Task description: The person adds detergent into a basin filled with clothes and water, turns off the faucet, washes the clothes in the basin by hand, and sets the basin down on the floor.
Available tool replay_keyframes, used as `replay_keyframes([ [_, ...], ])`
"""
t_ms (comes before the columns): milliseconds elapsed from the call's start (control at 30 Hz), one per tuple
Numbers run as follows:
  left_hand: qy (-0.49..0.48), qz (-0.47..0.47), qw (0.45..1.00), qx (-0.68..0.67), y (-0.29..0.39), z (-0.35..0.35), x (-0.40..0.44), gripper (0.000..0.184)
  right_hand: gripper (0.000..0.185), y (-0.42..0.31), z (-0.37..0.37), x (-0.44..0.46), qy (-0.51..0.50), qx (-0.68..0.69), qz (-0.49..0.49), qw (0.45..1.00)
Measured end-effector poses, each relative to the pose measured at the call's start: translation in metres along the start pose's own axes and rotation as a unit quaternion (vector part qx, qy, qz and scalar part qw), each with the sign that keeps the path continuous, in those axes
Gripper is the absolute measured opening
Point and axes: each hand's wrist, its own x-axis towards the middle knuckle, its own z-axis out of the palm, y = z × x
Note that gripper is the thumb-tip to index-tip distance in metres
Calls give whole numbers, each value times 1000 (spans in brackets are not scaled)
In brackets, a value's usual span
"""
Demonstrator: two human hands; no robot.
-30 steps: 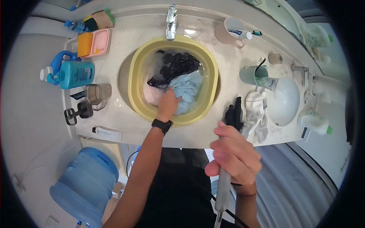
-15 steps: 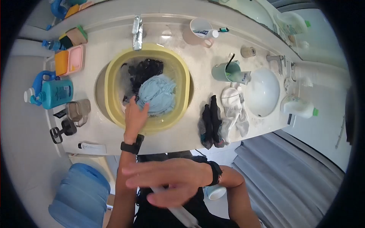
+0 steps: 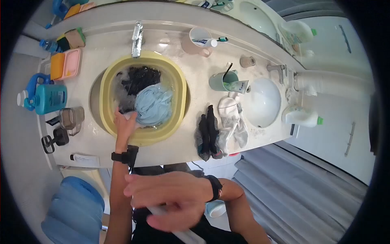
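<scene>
Handle [image 3: 187, 236], pale and blurred, closed in right hand [image 3: 172, 191], held in front of the body. Its long axis slants from the palm back and rightward; the far end is out of frame. Left hand [image 3: 125, 124] reaches over the near-left rim of basin [image 3: 183, 95], thumb parted from fingers. Cannot tell whether fingers grip any cloth.

Blue cloth [image 3: 153, 105] lies in water, just beside left thumb, forward and to the right of that hand. Left hand is the nearer; right hand is outside the basin. Cloth is bunched, with no clear long axis. Dark cloth [image 3: 142, 79] lies mostly beyond it, toward faucet [image 3: 137, 40].

Right of basin, on counter [image 3: 178, 152]: dark socks [image 3: 209, 132], long axis roughly front to back, beside white socks [image 3: 232, 122].
</scene>
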Motion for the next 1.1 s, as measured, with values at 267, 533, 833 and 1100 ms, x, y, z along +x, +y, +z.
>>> replay_keyframes([
  [267, -41, 56, 978, 194, 0, 4, -9, 111, 33, -8, -11, -1, -30, -66, 61, 996],
  [533, -146, 80, 961, 219, -34, 8, 15, 93, 33, -30, -37, 8, 93, -407, 24, 908],
  [833, -141, 20, 951, 274, 15, -6, -12, 71, 46, -35, -48, 13, 36, -489, 11, 872],
  [1100, -73, 96, 912, 393, 29, -7, -24, 57, 50, -26, -30, 13, 65, -363, -1, 930],
])
